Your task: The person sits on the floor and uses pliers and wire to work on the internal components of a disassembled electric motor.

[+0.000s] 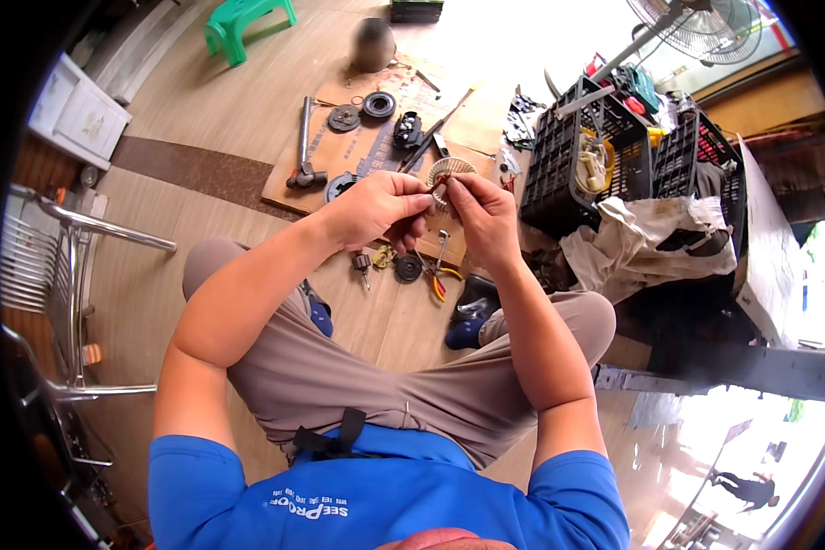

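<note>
A: What are the parts spread on?

B: A flattened sheet of cardboard (330, 151), laid over a floor (165, 206) of pale wood-look planks. A hammer (305, 128) lies at its left, with a black ring (379, 104) farther in. Pliers (440, 290) with red and yellow handles lie on the planks, between the person's feet.

A: And the room around it?

B: Crowded on the right: black plastic crates (550, 170) stuffed with odds and ends, a pale cloth (614, 243) draped in front, and a fan (706, 37) above. A green stool (232, 26) stands at the upper left, and a metal chair (110, 223) below it.

A: How does the thing being worked on look?

B: It's a small piece (441, 182), dark with a reddish-brown tint. Most of it is covered by fingers, so I can't tell its full shape.

A: Where is it, relative to the hands?

B: Right at the fingertips, where they come close together. The right hand (484, 215) pinches it between thumb and forefinger. The left hand (385, 211) is curled, its thumb against the fingers just beside the piece; I can't tell whether it grips it too. A pale finned wheel (451, 167) shows behind the fingertips.
</note>
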Demonstrator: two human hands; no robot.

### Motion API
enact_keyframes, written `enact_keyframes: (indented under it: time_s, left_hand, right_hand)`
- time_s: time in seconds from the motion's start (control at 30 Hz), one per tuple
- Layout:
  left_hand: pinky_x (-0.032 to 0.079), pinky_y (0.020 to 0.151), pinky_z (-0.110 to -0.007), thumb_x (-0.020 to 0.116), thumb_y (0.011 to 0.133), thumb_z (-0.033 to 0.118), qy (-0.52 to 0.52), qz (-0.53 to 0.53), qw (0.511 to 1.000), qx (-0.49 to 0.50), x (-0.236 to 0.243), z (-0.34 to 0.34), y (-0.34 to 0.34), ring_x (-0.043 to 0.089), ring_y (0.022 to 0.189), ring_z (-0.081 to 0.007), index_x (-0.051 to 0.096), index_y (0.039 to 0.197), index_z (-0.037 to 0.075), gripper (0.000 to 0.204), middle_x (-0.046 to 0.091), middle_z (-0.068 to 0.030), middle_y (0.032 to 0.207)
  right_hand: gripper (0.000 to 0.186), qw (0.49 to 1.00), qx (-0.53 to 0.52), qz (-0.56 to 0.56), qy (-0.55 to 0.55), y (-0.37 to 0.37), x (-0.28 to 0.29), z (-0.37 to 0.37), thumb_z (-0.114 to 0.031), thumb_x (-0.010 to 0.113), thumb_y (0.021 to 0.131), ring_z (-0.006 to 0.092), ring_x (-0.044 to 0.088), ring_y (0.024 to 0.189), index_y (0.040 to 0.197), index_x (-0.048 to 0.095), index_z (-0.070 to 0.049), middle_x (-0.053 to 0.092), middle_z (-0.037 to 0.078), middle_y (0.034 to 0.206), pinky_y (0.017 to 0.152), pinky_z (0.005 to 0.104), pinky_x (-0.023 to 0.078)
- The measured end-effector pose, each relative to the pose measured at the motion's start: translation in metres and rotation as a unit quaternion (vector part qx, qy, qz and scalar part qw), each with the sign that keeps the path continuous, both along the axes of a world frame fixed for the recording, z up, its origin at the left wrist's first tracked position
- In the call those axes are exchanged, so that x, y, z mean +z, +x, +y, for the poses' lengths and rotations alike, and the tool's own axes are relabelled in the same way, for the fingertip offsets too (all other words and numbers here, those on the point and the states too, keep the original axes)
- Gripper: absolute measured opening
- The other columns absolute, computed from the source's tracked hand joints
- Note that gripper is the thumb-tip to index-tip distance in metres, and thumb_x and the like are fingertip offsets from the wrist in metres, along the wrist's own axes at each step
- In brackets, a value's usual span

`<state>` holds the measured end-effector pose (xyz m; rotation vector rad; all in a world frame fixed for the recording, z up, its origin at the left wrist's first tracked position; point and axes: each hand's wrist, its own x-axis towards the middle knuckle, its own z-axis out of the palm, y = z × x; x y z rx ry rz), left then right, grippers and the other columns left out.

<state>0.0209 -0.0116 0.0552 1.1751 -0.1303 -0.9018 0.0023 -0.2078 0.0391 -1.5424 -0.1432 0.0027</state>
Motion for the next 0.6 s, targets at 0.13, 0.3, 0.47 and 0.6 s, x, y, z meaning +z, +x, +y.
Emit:
enact_keyframes:
  time_s: [0.13, 0.3, 0.47, 0.6]
  left_hand:
    - [0.053, 0.049, -0.025, 0.055, 0.099, 0.018, 0.028, -0.013, 0.999, 0.019, 0.003, -0.006, 0.0, 0.061, 0.056, -0.0101, 0.06, 0.095, 0.003, 0.016, 0.062, -0.002, 0.07]
    - [0.053, 0.054, -0.034, 0.058, 0.094, 0.013, 0.277, -0.524, 0.799, 0.105, 0.0, -0.021, -0.01, 0.064, 0.06, -0.0263, 0.06, 0.094, 0.0, 0.014, 0.066, -0.0157, 0.073]
    - [0.051, 0.059, -0.036, 0.059, 0.09, 0.009, 0.395, -0.657, 0.635, 0.092, -0.02, -0.021, -0.006, 0.063, 0.067, -0.0354, 0.064, 0.099, -0.003, 0.016, 0.064, -0.0225, 0.08]
    - [0.053, 0.06, -0.032, 0.054, 0.098, 0.014, 0.276, -0.38, 0.881, 0.05, 0.007, -0.02, -0.002, 0.068, 0.069, -0.0206, 0.062, 0.108, -0.002, 0.021, 0.068, -0.0113, 0.077]
  right_hand:
    - [0.014, 0.999, -0.029, -0.026, -0.004, 0.002, 0.0, 0.003, -0.01, 0.064, 0.093, 0.0065, 0.053, 0.07, 0.088, 0.069, 0.003, 0.061, 0.0, 0.074, 0.061, 0.0242, 0.043]
    - [0.019, 0.997, -0.068, -0.02, -0.043, 0.006, -0.008, 0.007, -0.013, 0.064, 0.093, 0.0068, 0.049, 0.064, 0.084, 0.068, 0.003, 0.058, 0.001, 0.067, 0.057, 0.0264, 0.041]
    - [0.024, 0.994, -0.084, 0.065, -0.011, 0.01, -0.012, 0.016, -0.017, 0.062, 0.095, 0.0053, 0.046, 0.061, 0.085, 0.067, 0.004, 0.058, -0.002, 0.066, 0.054, 0.0254, 0.039]
    - [0.022, 0.993, -0.048, 0.076, 0.08, 0.013, -0.009, 0.004, -0.017, 0.061, 0.096, 0.0045, 0.047, 0.061, 0.088, 0.067, 0.003, 0.059, -0.002, 0.07, 0.054, 0.0228, 0.039]
